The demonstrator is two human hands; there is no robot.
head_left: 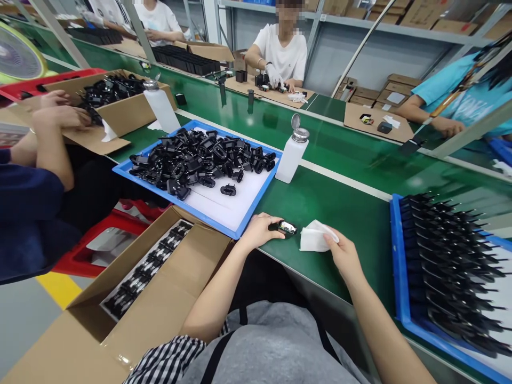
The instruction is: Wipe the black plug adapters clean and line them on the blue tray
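My left hand is closed on a small black plastic part with a white-and-green circuit board showing in it, just above the green work surface. Between the thumb and fingers of my right hand is a folded white cloth, its free end hanging toward the part but apart from it. Beyond my left hand lies a blue-rimmed tray with a heap of black plastic housings. A white dispenser bottle with its metal lid flipped up stands beside that tray.
At right, a blue tray holds rows of black parts with upward cables or pins. An opened cardboard box with packed parts sits at lower left. Another bottle stands near a carton. Co-workers sit at left and across the green line.
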